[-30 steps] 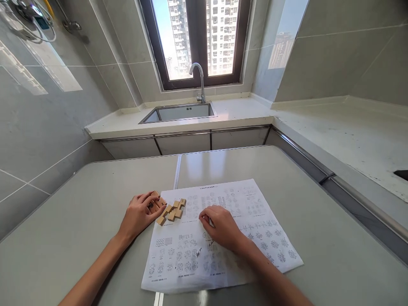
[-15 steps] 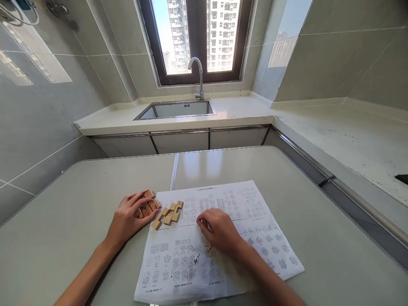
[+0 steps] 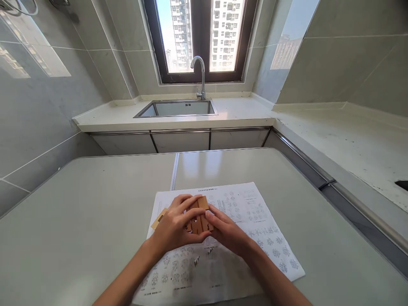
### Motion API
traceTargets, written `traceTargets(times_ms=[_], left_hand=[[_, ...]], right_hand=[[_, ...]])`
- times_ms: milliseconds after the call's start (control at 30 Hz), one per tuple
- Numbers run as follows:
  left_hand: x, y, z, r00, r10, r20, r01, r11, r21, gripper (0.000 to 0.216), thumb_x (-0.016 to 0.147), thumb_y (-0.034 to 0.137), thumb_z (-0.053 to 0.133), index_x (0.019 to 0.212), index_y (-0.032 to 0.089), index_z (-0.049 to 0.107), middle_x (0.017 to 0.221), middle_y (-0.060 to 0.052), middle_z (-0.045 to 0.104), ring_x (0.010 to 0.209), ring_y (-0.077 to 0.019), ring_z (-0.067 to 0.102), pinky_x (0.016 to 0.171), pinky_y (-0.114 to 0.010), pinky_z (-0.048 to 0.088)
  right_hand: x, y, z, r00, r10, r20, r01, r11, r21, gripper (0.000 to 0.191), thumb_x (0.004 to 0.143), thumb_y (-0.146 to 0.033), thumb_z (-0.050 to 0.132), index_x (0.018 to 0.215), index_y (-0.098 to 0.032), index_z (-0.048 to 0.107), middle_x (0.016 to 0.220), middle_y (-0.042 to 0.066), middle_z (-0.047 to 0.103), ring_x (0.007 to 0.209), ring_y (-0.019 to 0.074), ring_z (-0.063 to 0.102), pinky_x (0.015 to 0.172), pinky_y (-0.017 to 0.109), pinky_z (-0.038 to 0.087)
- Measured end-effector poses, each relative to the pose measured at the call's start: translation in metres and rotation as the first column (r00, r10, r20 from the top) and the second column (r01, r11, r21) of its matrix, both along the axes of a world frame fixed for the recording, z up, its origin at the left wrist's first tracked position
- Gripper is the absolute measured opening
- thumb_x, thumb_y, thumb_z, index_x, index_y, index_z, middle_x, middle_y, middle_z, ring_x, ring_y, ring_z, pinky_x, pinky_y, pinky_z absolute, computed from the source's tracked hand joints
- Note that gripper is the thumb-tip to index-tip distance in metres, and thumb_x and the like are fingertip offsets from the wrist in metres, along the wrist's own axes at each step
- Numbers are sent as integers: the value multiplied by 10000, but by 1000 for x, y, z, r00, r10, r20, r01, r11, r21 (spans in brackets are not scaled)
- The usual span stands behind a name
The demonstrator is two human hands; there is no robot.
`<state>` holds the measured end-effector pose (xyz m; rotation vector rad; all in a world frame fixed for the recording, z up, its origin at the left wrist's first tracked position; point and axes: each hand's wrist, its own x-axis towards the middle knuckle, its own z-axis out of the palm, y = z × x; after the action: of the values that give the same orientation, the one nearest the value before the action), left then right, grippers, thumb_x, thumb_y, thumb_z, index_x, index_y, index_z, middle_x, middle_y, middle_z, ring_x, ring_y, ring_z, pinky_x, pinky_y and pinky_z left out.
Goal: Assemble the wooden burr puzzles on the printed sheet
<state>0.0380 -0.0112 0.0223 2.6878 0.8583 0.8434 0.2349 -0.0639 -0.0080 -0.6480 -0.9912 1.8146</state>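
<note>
Steel sink (image 3: 188, 110) and curved faucet (image 3: 201, 76) beneath a window (image 3: 223, 34)

So the counter (image 3: 79, 221) is a pale grey-green slab, kinda glossy, with a thin seam (image 3: 174, 170) running front to back just left of the middle. The only thing lying flat on it is one big white sheet (image 3: 255, 221) printed with rows of little diagrams. It sits a bit skewed across the seam, mostly on the right half, near the front edge. A light wood piece (image 3: 158, 219) pokes out at the sheet's left edge, mostly hidden.
</note>
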Motion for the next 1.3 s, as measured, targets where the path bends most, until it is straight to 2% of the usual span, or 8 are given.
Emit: traceTargets(times_ms=[133, 233, 500, 700, 833, 1033, 1167, 1300], left_hand=[[16, 5, -12, 998, -23, 60, 26, 998, -55, 777, 802, 450, 861, 1485, 326, 513, 1372, -106, 697, 1262, -354, 623, 1021, -531, 596], [23, 6, -20, 992, -33, 119, 39, 998, -52, 913, 771, 397, 899, 1538, 311, 412, 1377, -121, 674, 1291, -349, 612, 1045, -515, 580], [28, -2, -43, 975, -12, 221, 34, 995, -98, 903, 799, 394, 898, 1541, 284, 395, 1509, -174, 542, 1386, -368, 563, 1081, -552, 559], [26, -3, -40, 966, 2, 259, 35, 990, -136, 672, 929, 371, 781, 1496, 281, 432, 1526, -169, 526, 1425, -345, 525, 1132, -560, 514], [25, -4, -38, 954, 104, 282, -43, 976, -214, 551, 984, 299, 693, 1471, 261, 439, 1530, -174, 500, 1420, -325, 524, 1137, -544, 504], [26, -12, -42, 937, 207, 280, -91, 922, -376, 525, 1009, 294, 628, 1490, 246, 421, 1348, -143, 648, 1127, -256, 702, 973, -424, 597], [27, -17, -44, 948, 232, 219, -76, 832, -549, 477, 1062, 361, 527, 1505, 212, 431, 1095, -100, 774, 895, -236, 761, 808, -367, 609], [28, -19, -41, 946, 243, 214, -44, 751, -658, 398, 1091, 418, 459, 1419, 202, 521, 875, -50, 775, 688, -204, 729, 675, -319, 571]], right_hand=[[2, 2, -2, 998, -57, -38, 55, 996, -66, 320, 1009, -471, 650, 1234, -245, 678, 1146, 89, 725, 1078, 264, 715, 944, 399, 569], [2, 4, -7, 994, -112, -3, 111, 984, -139, 305, 970, -486, 698, 1104, -211, 697, 1056, 82, 731, 1011, 259, 712, 895, 372, 562], [1, 5, -8, 991, -130, 14, 130, 961, -245, 381, 860, -458, 846, 1105, -206, 698, 959, 32, 722, 913, 227, 695, 798, 325, 529], [1, 8, -8, 988, -155, 8, 152, 955, -256, 427, 837, -453, 867, 1130, -192, 702, 968, 50, 744, 921, 235, 722, 840, 352, 549], [4, 9, -7, 986, -165, -9, 159, 960, -230, 447, 870, -456, 842, 1192, -186, 690, 1093, 108, 770, 1029, 287, 749, 909, 413, 558], [6, 10, -10, 956, -290, 38, 292, 936, -198, 496, 856, -489, 851, 1218, -181, 709, 1167, 141, 775, 1115, 328, 738, 974, 457, 554], [6, 10, -12, 918, -358, 170, 381, 916, -127, 472, 873, -545, 820, 1164, -187, 723, 1129, 111, 785, 1085, 301, 734, 989, 432, 557], [6, 8, -12, 888, -359, 288, 373, 928, 4, 453, 939, -599, 722, 1131, -189, 717, 1103, 103, 785, 1051, 294, 731, 963, 418, 564]])
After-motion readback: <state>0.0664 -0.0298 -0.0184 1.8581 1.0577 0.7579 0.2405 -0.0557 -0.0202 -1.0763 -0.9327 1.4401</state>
